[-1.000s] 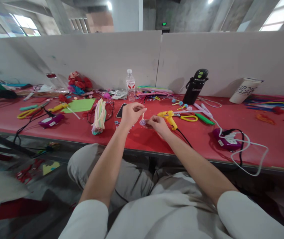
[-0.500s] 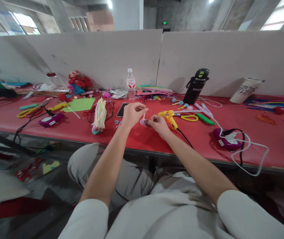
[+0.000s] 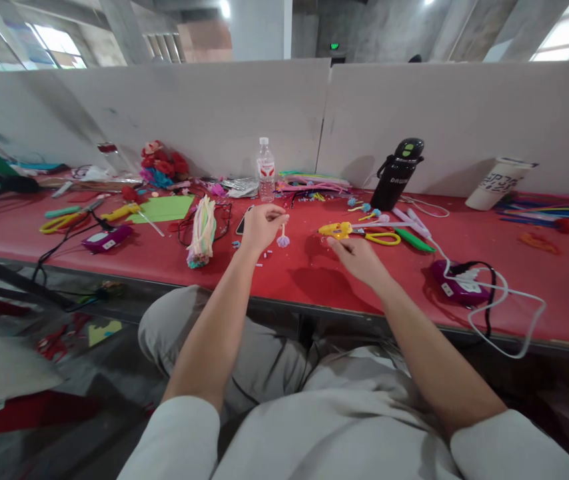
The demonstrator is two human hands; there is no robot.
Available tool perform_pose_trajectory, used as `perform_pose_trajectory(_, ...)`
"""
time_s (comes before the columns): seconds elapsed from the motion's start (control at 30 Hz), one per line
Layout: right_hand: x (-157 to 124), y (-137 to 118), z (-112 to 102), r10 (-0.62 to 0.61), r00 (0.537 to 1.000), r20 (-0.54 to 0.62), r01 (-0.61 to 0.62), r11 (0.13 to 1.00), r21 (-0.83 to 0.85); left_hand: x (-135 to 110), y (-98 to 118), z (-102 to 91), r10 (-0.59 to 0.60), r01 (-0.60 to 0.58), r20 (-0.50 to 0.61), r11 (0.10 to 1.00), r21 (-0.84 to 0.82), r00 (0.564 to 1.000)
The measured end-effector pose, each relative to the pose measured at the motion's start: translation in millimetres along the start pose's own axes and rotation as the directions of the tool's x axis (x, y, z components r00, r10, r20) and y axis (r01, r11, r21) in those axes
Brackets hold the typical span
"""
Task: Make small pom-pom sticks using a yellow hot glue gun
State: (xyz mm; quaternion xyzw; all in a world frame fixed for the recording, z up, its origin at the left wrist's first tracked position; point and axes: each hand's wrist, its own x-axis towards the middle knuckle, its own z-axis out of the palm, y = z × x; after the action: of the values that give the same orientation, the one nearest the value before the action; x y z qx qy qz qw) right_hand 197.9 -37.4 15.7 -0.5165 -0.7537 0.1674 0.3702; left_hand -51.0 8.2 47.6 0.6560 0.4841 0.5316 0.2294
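My left hand (image 3: 261, 227) is closed in a pinch on a small stick with a lilac pompom (image 3: 282, 241) hanging at its lower end, held just above the red table (image 3: 289, 267). My right hand (image 3: 357, 257) hovers to the right of it, apart from the pompom, fingers loosely curled and holding nothing I can see. A yellow glue gun (image 3: 337, 231) lies just beyond the right hand, beside yellow-handled scissors (image 3: 382, 237).
A bundle of pastel pipe cleaners (image 3: 201, 233) and a phone (image 3: 243, 219) lie left of my left hand. A water bottle (image 3: 265, 170), a black flask (image 3: 395, 175) and a white cup (image 3: 499, 183) stand along the grey partition. A purple power strip (image 3: 457, 283) with cables sits at the right.
My right hand has let go of the pompom and moved right, toward the glue gun. My left hand keeps the stick pinched, with the pompom now hanging free.
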Motion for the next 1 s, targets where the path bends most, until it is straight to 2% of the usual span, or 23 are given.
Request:
perform_pose_trajectory(0.1, -3, 17, -21, 0.101, 0.987, -0.124, -0.126, 0.967, -0.22, 0, -2, -0.6, -0.011, 0.011, 0.006, 1.0, -0.006, 1.0)
perform_pose_trajectory(0.17, 6, 30, -24, 0.129, 0.976, -0.176, -0.177, 0.94, -0.292, 0, -3, -0.3, -0.023, 0.023, 0.005, 1.0, -0.014, 1.0)
perform_pose_trajectory(0.3, 38, 49, -7, 0.149, 0.986, -0.075, -0.166, 0.923, -0.348, 1, -5, -0.6, -0.073, 0.073, 0.004, 0.996, -0.06, 0.997)
perform_pose_trajectory(0.37, 49, 52, 6, 0.184, 0.982, -0.029, -0.185, 0.945, -0.271, 2, -6, -1.8, -0.083, 0.083, 0.003, 0.995, -0.053, 0.997)
perform_pose_trajectory(0.4, 51, 52, 12, 0.188, 0.982, -0.001, -0.186, 0.968, -0.17, 2, -7, -2.5, -0.083, 0.083, 0.0, 0.996, -0.044, 0.997)
perform_pose_trajectory(0.47, 50, 47, 22, 0.155, 0.984, 0.084, -0.166, 0.976, 0.141, 3, -7, -3.7, -0.083, 0.082, -0.01, 0.996, -0.031, 0.997)
perform_pose_trajectory(0.53, 43, 38, 27, 0.08, 0.98, 0.181, -0.154, 0.885, 0.44, 3, -8, -4.2, -0.089, 0.088, -0.024, 0.996, -0.034, 0.996)
perform_pose_trajectory(0.6, 35, 28, 28, 0.026, 0.973, 0.231, -0.157, 0.805, 0.572, 3, -9, -4.1, -0.098, 0.096, -0.034, 0.994, -0.046, 0.995)
perform_pose_trajectory(0.73, 28, 15, 27, 0.013, 0.956, 0.292, -0.17, 0.837, 0.52, 3, -11, -4.1, -0.112, 0.11, -0.049, 0.993, -0.033, 0.993)
perform_pose_trajectory(1.0, 28, 19, 33, 0.006, 0.94, 0.342, -0.138, 0.922, 0.363, 4, -12, -4.4, -0.145, 0.144, -0.031, 0.989, -0.004, 0.989)
